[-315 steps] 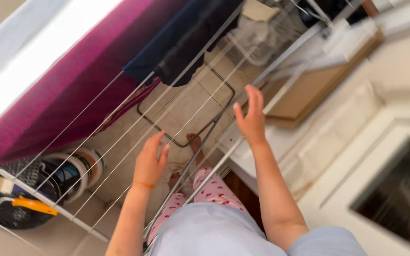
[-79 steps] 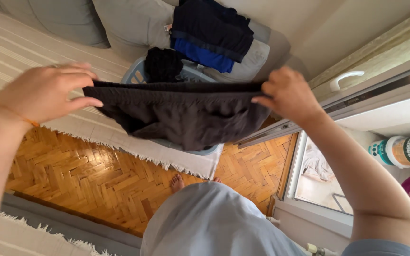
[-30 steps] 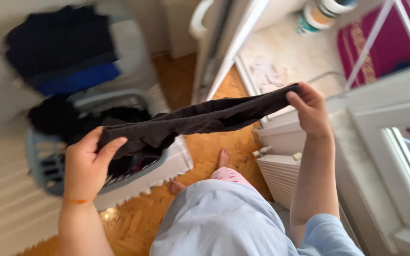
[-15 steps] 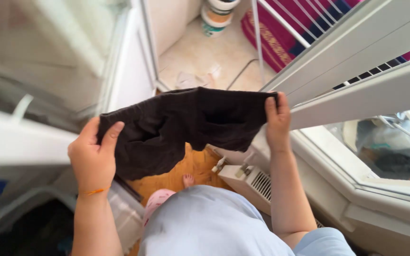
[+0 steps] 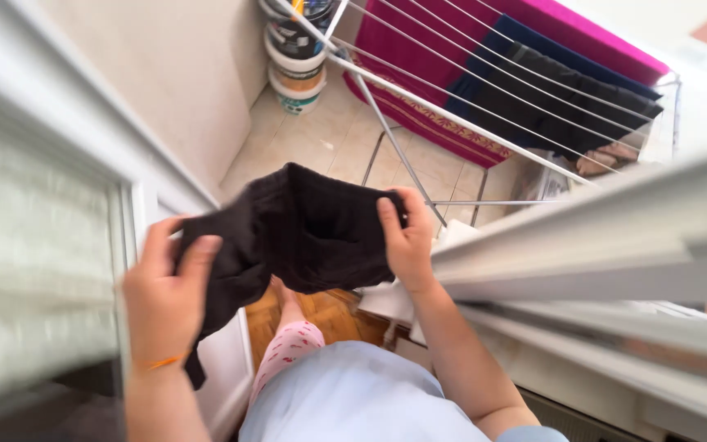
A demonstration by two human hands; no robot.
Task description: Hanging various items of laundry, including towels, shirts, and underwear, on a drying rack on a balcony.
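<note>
While both hands grip it, the dark garment (image 5: 304, 233) hangs in the air in front of the person's chest, stretched roughly from left to right between them, so its long axis runs across the body and nearly level, a little higher at the middle where the cloth bulges up. The left hand (image 5: 165, 290) is clamped on the garment's left end, thumb and fingers pinching the edge, with a tail of cloth falling below the wrist. The right hand (image 5: 407, 241) is closed on the right end, fingers curled over the top of the fabric. The right hand sits higher in the view and farther forward; the left hand is lower and closer to the body.

Beyond the garment, ahead and to the right, stands the drying rack (image 5: 484, 90), its thin rails running away from the person at a slant. The right hand is the nearer one to the rack, near its closest leg in the view; the left hand is well apart from it. A magenta towel (image 5: 419, 57) and dark clothes (image 5: 566, 90) already lie over the rails. Stacked tubs (image 5: 296, 65) stand on the tiled floor by the wall.

The garment looks like soft, ribbed, black-brown knit, bunched and wrinkled, limp enough to sag between the grips.
</note>
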